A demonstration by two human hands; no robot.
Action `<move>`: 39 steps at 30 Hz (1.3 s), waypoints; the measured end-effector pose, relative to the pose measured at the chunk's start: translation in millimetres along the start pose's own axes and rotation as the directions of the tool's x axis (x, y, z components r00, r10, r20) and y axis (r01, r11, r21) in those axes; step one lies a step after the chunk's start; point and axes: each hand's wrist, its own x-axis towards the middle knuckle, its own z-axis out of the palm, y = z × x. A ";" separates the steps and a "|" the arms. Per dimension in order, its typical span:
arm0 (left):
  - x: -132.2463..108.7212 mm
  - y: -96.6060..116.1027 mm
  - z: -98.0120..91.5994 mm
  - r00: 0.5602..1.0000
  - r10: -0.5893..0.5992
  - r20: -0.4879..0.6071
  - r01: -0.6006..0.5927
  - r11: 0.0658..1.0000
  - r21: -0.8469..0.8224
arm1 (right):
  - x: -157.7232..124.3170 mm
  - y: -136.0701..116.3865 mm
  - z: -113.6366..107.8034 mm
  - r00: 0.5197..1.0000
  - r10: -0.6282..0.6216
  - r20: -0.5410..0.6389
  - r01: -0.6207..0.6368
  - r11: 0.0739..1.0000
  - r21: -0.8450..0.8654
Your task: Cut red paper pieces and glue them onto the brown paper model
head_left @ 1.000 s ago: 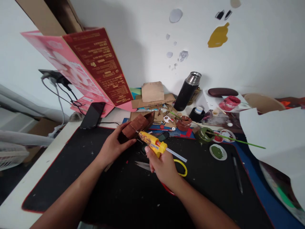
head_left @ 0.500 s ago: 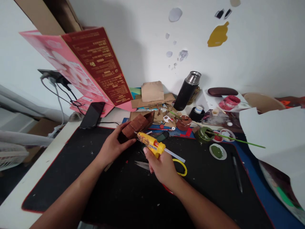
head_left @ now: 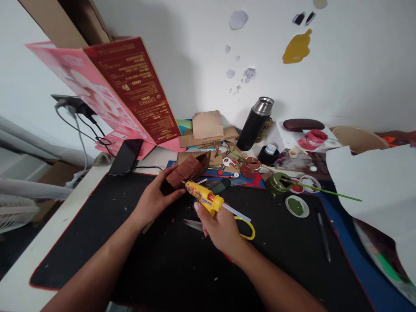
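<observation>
My left hand [head_left: 155, 197] is closed around a brown cardboard piece [head_left: 184, 172] with a boxy, curved shape, thumb along its near side. In my right hand [head_left: 222, 227] is a yellow glue gun [head_left: 202, 195], gripped by its handle, a pale glue stick [head_left: 237, 212] jutting from its back. The gun's nozzle is at the near side of the brown piece; whether it touches cannot be made out. Scissors [head_left: 248, 229] with a yellow handle lie partly hidden under my right hand, blades pointing left.
Around the black mat [head_left: 97, 225] stand a black thermos [head_left: 255, 125], a green paint jar [head_left: 277, 183] with a brush across it, a brown paint jar [head_left: 251, 168] and cardboard scraps [head_left: 208, 125]. A phone [head_left: 126, 157] leans at left; a black pen [head_left: 323, 236] lies right.
My right hand and the glue gun have shifted very slightly left along the brown cardboard piece. My left hand keeps its hold in the same place.
</observation>
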 end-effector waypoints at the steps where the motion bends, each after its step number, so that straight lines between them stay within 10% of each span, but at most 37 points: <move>1: 0.1 -0.1 0.0 1.000 -0.002 -0.001 0.002 1.000 0.003 | 0.0 -0.2 -0.2 1.000 0.004 0.003 -0.004 1.000 -0.003; 39: 0.1 -0.8 -1.4 1.000 0.020 -0.017 -0.020 0.999 0.031 | 0.3 2.4 0.0 1.000 -0.007 -0.018 0.007 1.000 0.011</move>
